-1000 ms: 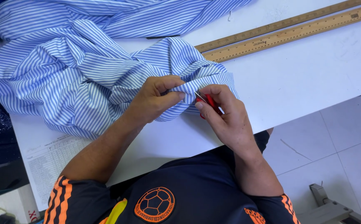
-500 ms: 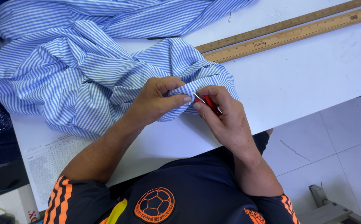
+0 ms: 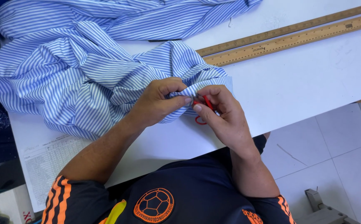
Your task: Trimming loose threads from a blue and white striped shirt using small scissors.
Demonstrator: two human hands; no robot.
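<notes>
A crumpled blue-and-white striped shirt lies across the white table. My left hand pinches a fold of the shirt near the table's front edge. My right hand holds a small red-handled cutting tool against that same fold, its tip right by my left fingertips. A red loop of the tool shows below my fingers. The two hands touch at the fabric.
Two long wooden rulers lie side by side at the back right of the table. A printed paper sheet sits at the front left. Pale tiled floor lies to the right, a dark pen-like object beside the shirt.
My right hand has moved left, closing the gap, so the red tool now meets the fold pinched by my left hand. The shirt stays in place.
</notes>
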